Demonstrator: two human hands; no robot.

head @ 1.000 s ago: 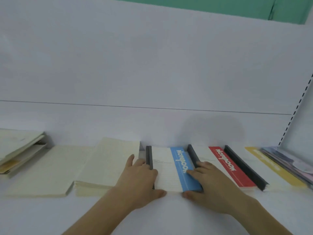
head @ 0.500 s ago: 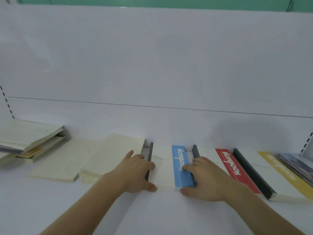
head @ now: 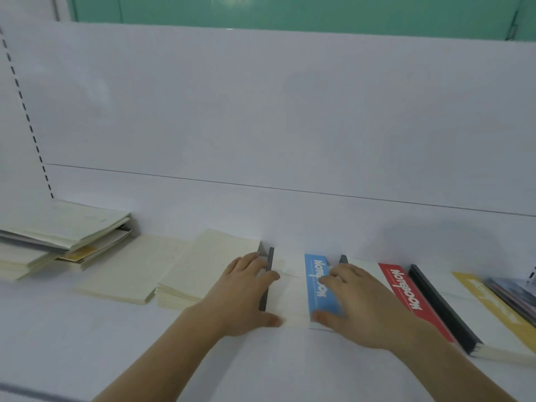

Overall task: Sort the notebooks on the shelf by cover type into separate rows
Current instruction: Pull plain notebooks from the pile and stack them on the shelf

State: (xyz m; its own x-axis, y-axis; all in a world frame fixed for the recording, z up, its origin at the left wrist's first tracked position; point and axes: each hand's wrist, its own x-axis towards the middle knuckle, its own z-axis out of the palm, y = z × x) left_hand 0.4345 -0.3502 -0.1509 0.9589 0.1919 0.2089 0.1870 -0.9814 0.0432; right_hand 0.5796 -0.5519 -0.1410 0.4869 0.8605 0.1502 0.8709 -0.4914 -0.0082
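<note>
Centre frame: left hand point(head: 242, 297) and right hand point(head: 358, 309), fingers spread flat, bracket the blue-band notebook point(head: 298, 291). Best squared by even pressure from both sides.

The view is swung leftward across the three pictures, so more of the loose cream stack point(head: 61, 245) at the left end of the shelf point(head: 87, 343) is brought in, and the slotted upright point(head: 26, 111) beside it is now exposed. The blue-banded notebook point(head: 293, 288) is seen squared up and more end-on than a second ago. The right hand point(head: 359, 309) is laid further over the blue band. The left hand point(head: 246, 294) is shifted onto the dark spine, thumb now at the near edge.
</note>
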